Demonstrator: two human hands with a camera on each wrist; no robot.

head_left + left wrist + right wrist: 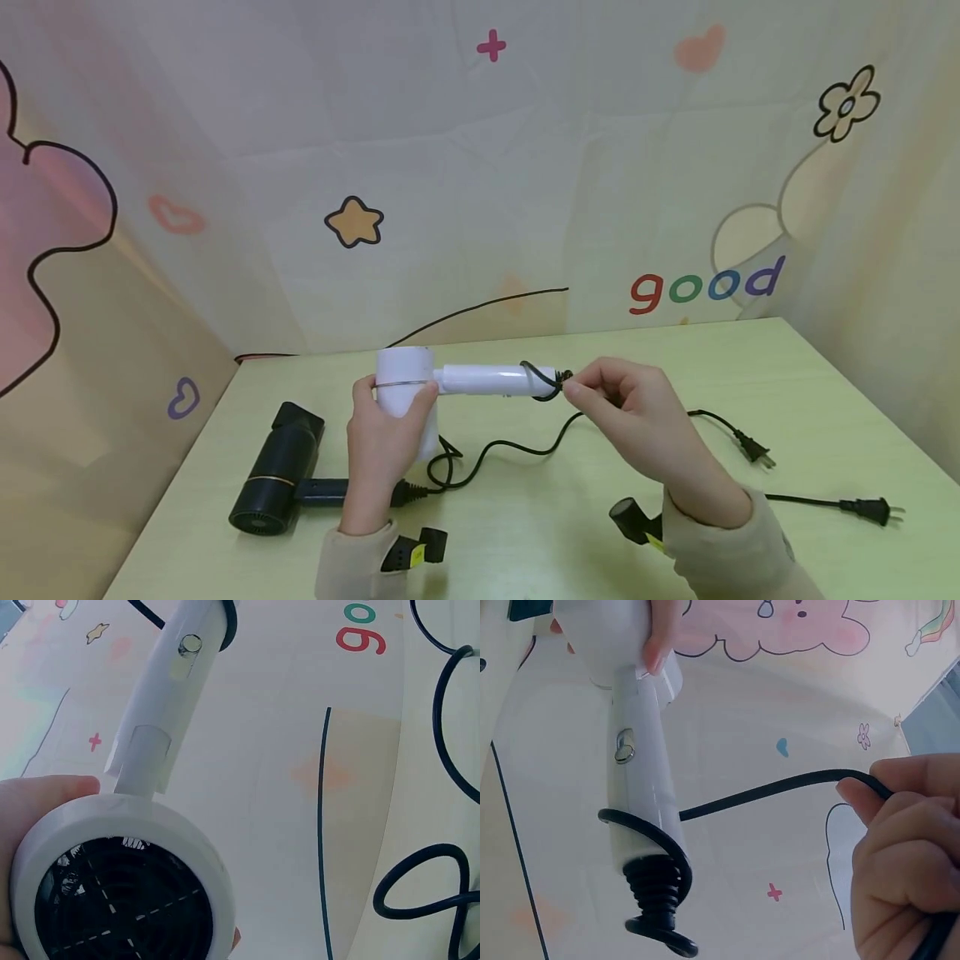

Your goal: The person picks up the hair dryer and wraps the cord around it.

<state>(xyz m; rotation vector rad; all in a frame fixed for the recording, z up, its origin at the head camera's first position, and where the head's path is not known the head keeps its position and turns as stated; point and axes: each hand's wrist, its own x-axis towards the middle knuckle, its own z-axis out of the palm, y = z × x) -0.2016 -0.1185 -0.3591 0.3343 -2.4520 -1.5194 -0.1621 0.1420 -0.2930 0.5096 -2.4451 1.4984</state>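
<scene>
My left hand (pixel 382 442) grips a white hair dryer (pixel 405 364) by its barrel, thumb on the near side, holding it above the table. The dryer's handle (pixel 487 380) points right. In the left wrist view, the round dark grille (pixel 124 900) faces the camera. A black power cord (pixel 772 793) loops around the handle's lower end, beside its ribbed strain relief (pixel 651 889). With thumb and fingers, my right hand (pixel 637 417) pinches that cord a short way off the handle. A silver switch (pixel 625 747) shows on the handle in the right wrist view.
A black hair dryer (pixel 273 479) lies at the table's left, partly behind my left wrist. Its cord (pixel 517 450) curls across the middle toward my right arm. Two plugs, one farther back (pixel 752 448) and one nearer (pixel 870 508), lie at the right. A printed curtain (pixel 480 208) stands behind the table.
</scene>
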